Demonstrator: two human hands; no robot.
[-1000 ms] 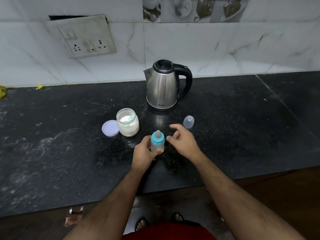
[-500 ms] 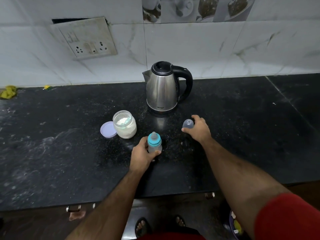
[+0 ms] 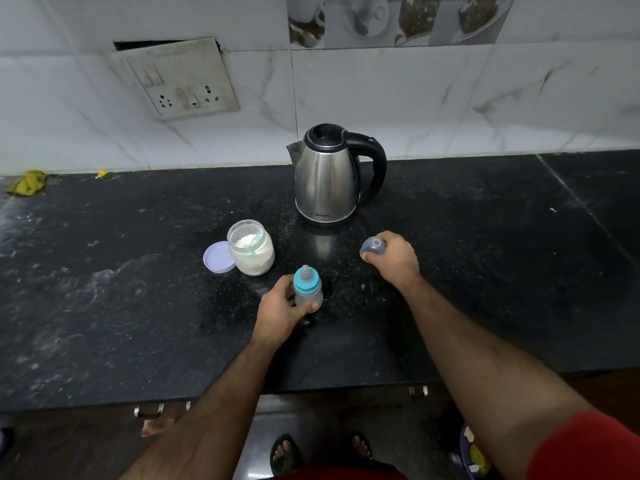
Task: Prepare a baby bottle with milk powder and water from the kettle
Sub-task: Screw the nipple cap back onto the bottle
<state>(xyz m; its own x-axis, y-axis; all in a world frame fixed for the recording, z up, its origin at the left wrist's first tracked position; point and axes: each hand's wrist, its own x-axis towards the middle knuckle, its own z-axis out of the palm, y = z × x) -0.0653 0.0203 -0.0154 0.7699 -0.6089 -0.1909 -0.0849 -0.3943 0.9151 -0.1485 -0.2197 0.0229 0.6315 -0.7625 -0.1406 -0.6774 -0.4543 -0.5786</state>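
Observation:
A small baby bottle (image 3: 307,287) with a blue collar and teat stands upright on the black counter (image 3: 138,289). My left hand (image 3: 280,308) is wrapped around its body. To the right, my right hand (image 3: 393,259) grips the bottle's clear dome cap (image 3: 372,245), which is tipped on its side. A steel kettle (image 3: 327,176) with a black handle stands behind, lid closed. Left of the bottle is an open jar of milk powder (image 3: 252,251), with its lilac lid (image 3: 218,257) lying beside it.
A switch and socket plate (image 3: 180,79) hangs on the tiled wall above the counter. Yellow scraps (image 3: 29,181) lie at the far left by the wall. The counter's front edge runs below my forearms, with drawer handles (image 3: 149,408) under it.
My right hand left the bottle, reached right to the dome cap and closed on it, tipping it. The left hand kept hold of the bottle. The camera view shifted slightly.

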